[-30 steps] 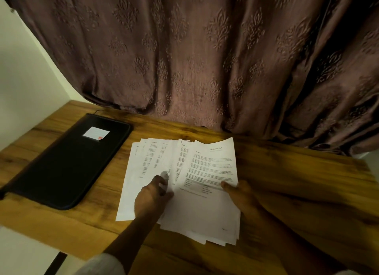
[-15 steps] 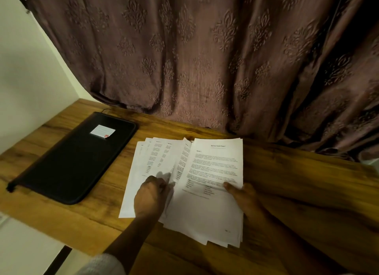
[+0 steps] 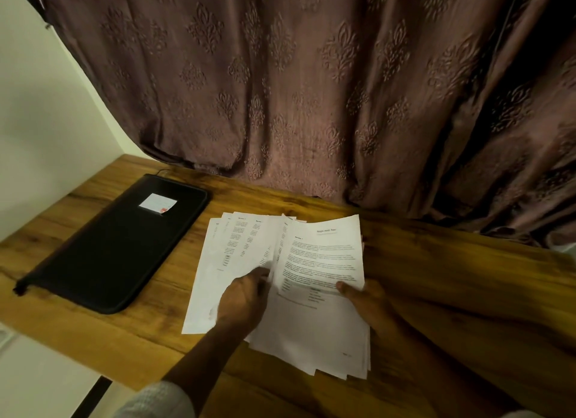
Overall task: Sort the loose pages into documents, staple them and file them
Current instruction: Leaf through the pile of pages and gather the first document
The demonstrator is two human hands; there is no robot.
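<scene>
1. On the wooden tabletop (image 3: 452, 277), a fan of printed pages (image 3: 237, 252) lies just right of a black zip folder (image 3: 118, 246).
2. The left hand (image 3: 243, 302) rests on the fan, fingers bent down; whether they pinch a sheet I cannot tell.
3. The right hand (image 3: 367, 302) grips the top page (image 3: 324, 255) at its right edge, thumb (image 3: 344, 285) on its face.

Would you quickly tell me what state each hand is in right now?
Left hand: fingers curled on the fanned pages; a pinch cannot be told.
Right hand: grips the page stack, thumb on top.
</scene>
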